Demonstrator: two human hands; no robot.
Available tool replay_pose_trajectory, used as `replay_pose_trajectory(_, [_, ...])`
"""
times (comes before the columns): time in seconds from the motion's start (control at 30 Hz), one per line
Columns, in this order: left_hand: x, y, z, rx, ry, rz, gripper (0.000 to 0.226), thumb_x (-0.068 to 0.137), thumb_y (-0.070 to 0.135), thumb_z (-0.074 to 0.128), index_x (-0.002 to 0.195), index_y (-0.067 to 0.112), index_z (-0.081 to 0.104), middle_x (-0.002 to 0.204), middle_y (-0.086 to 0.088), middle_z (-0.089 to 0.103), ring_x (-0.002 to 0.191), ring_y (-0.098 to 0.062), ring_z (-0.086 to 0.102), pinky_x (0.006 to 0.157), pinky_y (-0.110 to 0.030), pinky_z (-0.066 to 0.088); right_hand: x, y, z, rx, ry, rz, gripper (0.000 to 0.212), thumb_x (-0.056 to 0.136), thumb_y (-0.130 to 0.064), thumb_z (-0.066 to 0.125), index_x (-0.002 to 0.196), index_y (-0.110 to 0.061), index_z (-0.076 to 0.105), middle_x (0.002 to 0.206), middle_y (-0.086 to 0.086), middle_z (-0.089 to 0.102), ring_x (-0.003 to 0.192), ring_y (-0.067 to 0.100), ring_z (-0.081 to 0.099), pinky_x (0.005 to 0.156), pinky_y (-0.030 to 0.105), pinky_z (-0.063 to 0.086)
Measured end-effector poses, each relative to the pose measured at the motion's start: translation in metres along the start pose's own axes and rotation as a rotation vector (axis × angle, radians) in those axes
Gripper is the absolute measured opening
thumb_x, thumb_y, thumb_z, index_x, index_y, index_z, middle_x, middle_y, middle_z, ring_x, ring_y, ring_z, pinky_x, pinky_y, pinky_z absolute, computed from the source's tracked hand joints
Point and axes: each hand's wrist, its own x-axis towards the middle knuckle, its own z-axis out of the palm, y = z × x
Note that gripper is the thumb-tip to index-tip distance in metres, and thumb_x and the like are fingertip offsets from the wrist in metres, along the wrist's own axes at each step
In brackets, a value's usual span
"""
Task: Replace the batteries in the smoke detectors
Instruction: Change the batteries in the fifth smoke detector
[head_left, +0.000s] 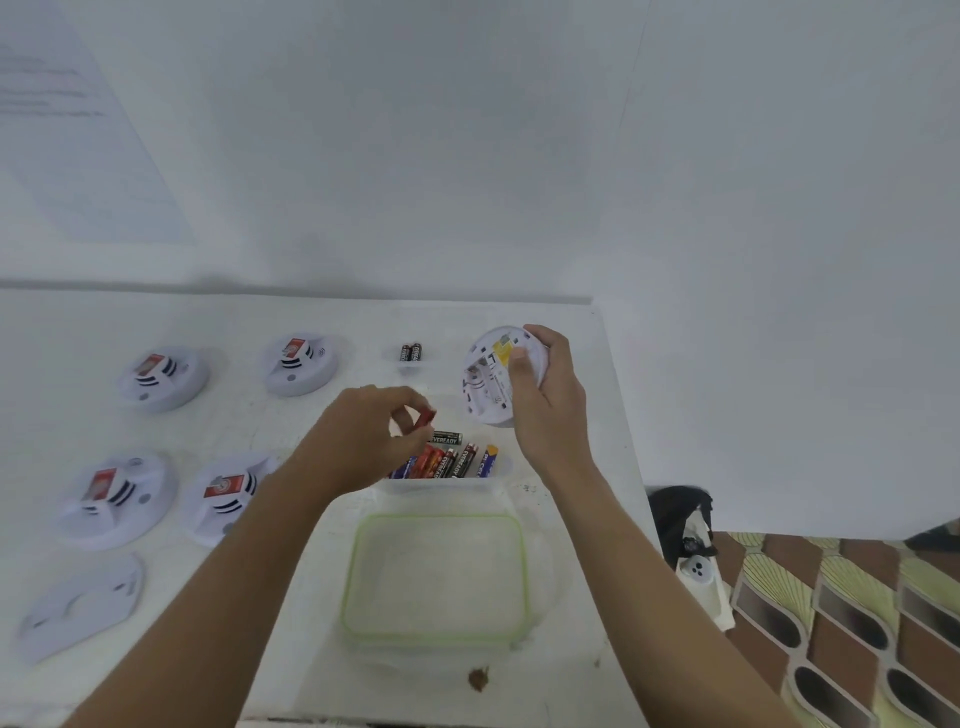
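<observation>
Pinching battery (426, 417) between fingers of left hand (363, 436) above tub (441, 486); gripping detector (488, 379) with right hand (545, 395), fingers curled round rim, back tilted up, probably exposing compartment for loading.

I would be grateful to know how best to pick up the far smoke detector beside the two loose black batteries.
Probably from above, fingers and thumb on opposite sides of its round rim: the smoke detector lies flat on the table, its wide base free all round, while the raised, red-labelled middle is narrower.
</observation>
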Motion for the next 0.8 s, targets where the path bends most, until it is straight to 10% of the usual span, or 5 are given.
replay_pose_trajectory(0.17, [0.006,-0.003,0.006,0.313,-0.09,-0.035,0.048,0.088,0.049,0.061,0.131,0.029,0.056,0.086,0.012,0.073,0.093,-0.016,0.063,0.086,-0.032,0.045,0.005,0.001,0.006,0.006,-0.016,0.001,0.024,0.105,-0.029,0.046,0.129,-0.028,0.049,0.105,-0.018,0.061,0.093,-0.013,0.058,0.074,0.007,0.047])
replay_pose_trajectory(0.43, [0.021,-0.003,-0.005,0.082,0.091,-0.076,0.018,0.09,0.03,0.066,0.102,0.018,0.071,0.064,0.007,0.064,0.062,-0.006,0.056,0.069,-0.027,0.051,0.017,0.0,0.015,-0.003,-0.009,0.002,0.026,0.106,-0.03,0.046,0.132,-0.027,0.048,0.106,-0.017,0.061,0.094,-0.011,0.059,0.072,0.006,0.046])
replay_pose_trajectory(0.6, [0.064,-0.01,-0.01,0.122,0.216,-0.086,0.012,0.09,0.018,0.064,0.096,0.011,0.071,0.08,-0.004,0.068,0.074,-0.02,0.06,0.074,-0.031,0.048,0.03,-0.004,0.021,0.017,0.006,0.016,0.027,0.106,-0.028,0.046,0.132,-0.025,0.047,0.105,-0.018,0.059,0.095,-0.01,0.058,0.073,0.006,0.048])
replay_pose_trajectory(0.8, [0.144,-0.019,-0.008,0.249,-0.032,-0.191,0.023,0.086,0.02,0.073,0.1,0.004,0.066,0.101,-0.012,0.065,0.089,-0.03,0.064,0.08,-0.035,0.053,0.048,-0.005,0.026,0.019,0.031,0.018,0.026,0.106,-0.029,0.045,0.132,-0.026,0.047,0.108,-0.015,0.06,0.098,-0.008,0.058,0.073,0.007,0.049])
